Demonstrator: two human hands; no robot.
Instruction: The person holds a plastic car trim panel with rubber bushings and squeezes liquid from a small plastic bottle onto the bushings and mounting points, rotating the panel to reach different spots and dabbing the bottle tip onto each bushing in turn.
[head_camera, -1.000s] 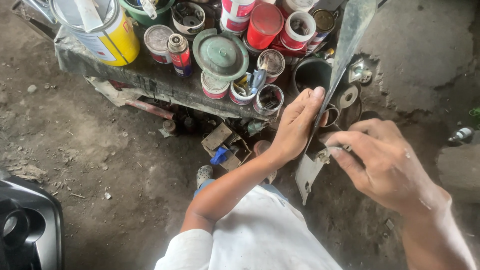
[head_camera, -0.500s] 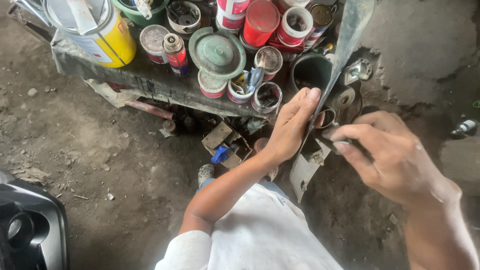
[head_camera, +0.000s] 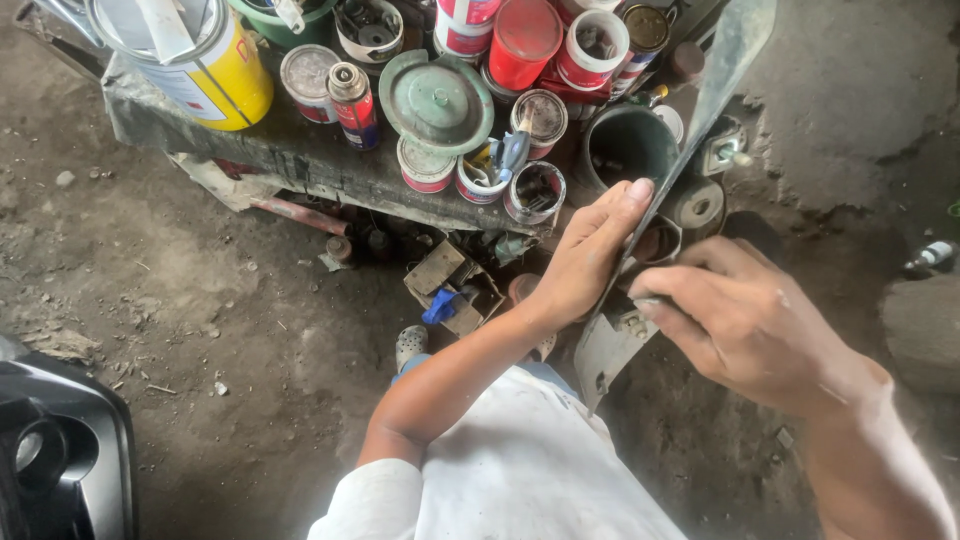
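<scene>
My left hand (head_camera: 588, 255) grips a long curved grey metal panel (head_camera: 718, 75) near its middle, with the fingers wrapped over its edge. The panel runs from the upper right down to a broad lower end (head_camera: 606, 355) in front of my white shirt (head_camera: 520, 470). At the panel's lower part my right hand (head_camera: 745, 320) has its fingertips pinched on a small fastener; what they hold is too small to make out.
A low dirty shelf (head_camera: 300, 160) holds a yellow paint can (head_camera: 190, 60), red and white tins (head_camera: 525, 40), a round green lid (head_camera: 437, 100), a spray can (head_camera: 352, 102) and a dark bucket (head_camera: 628, 145). A black vehicle part (head_camera: 60, 460) sits at lower left. Dirt floor.
Both hands and the panel have stayed nearly in place. My right hand's fingers have shifted slightly at the panel's lower part.
</scene>
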